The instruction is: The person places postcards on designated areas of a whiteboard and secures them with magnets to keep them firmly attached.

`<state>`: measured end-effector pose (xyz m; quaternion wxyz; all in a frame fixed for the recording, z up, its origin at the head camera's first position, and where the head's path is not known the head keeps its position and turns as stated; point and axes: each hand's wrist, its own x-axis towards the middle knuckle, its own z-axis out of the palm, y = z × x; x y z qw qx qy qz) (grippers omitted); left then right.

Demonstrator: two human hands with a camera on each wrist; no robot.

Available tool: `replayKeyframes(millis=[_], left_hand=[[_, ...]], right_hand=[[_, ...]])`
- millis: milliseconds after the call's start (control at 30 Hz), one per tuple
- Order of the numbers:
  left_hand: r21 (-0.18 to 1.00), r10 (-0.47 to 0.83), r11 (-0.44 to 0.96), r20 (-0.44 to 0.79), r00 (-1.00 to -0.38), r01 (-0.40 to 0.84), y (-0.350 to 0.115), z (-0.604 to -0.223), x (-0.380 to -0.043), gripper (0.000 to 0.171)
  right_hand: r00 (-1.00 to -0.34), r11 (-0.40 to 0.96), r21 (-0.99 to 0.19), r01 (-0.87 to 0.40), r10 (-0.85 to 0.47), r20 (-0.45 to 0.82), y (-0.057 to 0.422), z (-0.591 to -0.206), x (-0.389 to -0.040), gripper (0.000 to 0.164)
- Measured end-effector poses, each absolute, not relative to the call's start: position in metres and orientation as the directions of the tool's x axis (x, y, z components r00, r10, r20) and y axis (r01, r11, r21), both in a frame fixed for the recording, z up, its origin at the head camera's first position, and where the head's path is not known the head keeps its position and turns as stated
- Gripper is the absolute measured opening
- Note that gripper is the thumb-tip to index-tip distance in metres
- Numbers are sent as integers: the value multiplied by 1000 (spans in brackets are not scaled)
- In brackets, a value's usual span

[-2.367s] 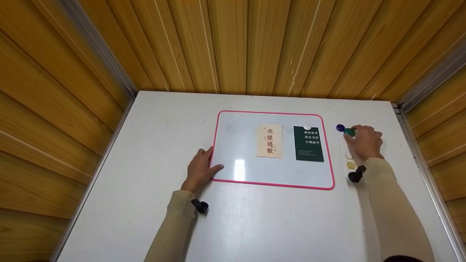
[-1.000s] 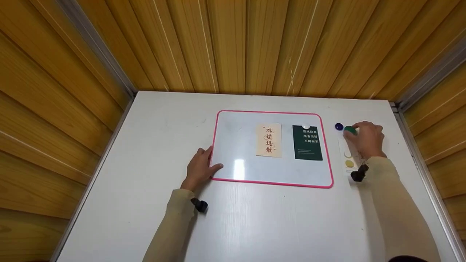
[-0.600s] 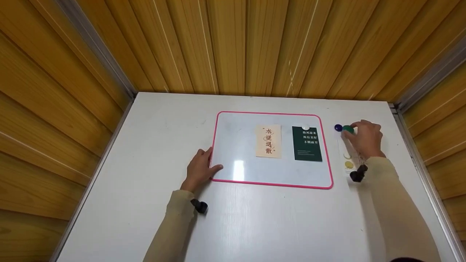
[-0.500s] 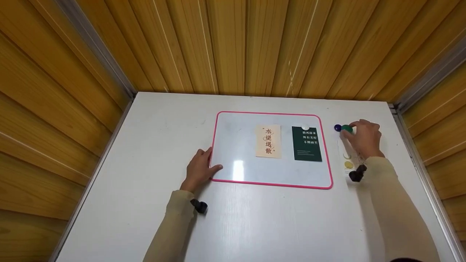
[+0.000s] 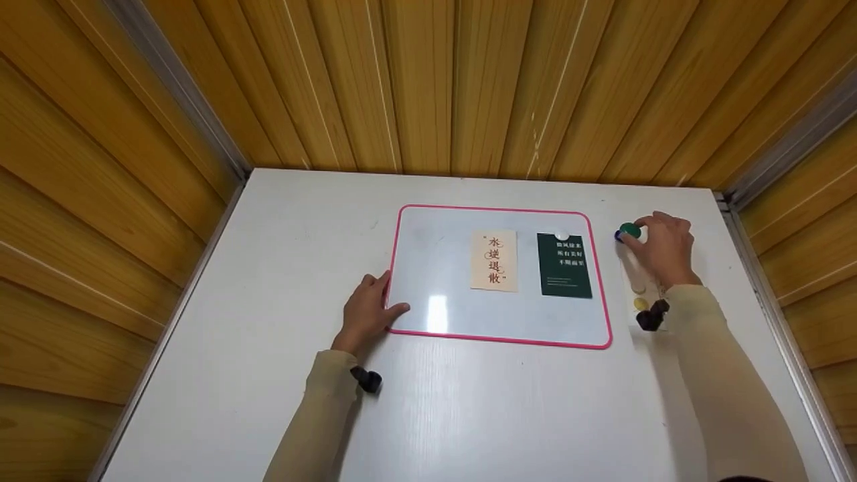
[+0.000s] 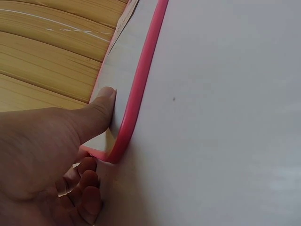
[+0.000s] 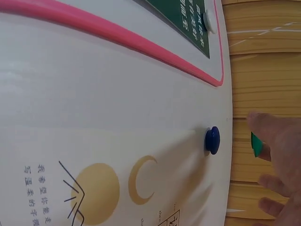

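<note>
My right hand (image 5: 666,248) pinches a green round magnet (image 5: 630,230) between thumb and fingers, and the right wrist view shows it raised off the table. Just beside it on the table stands a blue magnet (image 7: 212,140), partly covered in the head view. My left hand (image 5: 367,309) grips the lower left corner of a pink-rimmed whiteboard (image 5: 428,261); its thumb lies on the board's face and its other fingers are at the edge. On the board lie a cream card (image 5: 494,261) and a dark green card (image 5: 566,271) with a white magnet (image 5: 562,235) at its top.
A pale card with a gold disc and crescent (image 7: 96,193) lies on the white table (image 5: 509,415) right of the board, partly under my right forearm in the head view. Wood-patterned walls (image 5: 428,87) enclose the table's back and sides.
My right hand has lifted the green magnet and carried it slightly left and away from me, so it now overlaps the blue one in the head view. My left hand stays put.
</note>
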<state>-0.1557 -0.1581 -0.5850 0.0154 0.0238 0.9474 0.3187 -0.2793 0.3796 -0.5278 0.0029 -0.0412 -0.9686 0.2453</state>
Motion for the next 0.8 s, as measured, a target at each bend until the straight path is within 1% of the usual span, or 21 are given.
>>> replayKeyframes(millis=[300,567,800], left_hand=[[591,65,804,10,-998,59,-159,-586,-156,84],[596,62,801,-1,-998,49,-160,-586,-155,84],[578,40,816,-28,-999,16,-158,-587,-156,85]], right_hand=[[-996,872,-483,84,81,-27,364,-523,-281,51],[-999,882,-469,45,47,-9,348,-519,-287,54],[-999,883,-470,-1,17,34,336,-519,-289,47]])
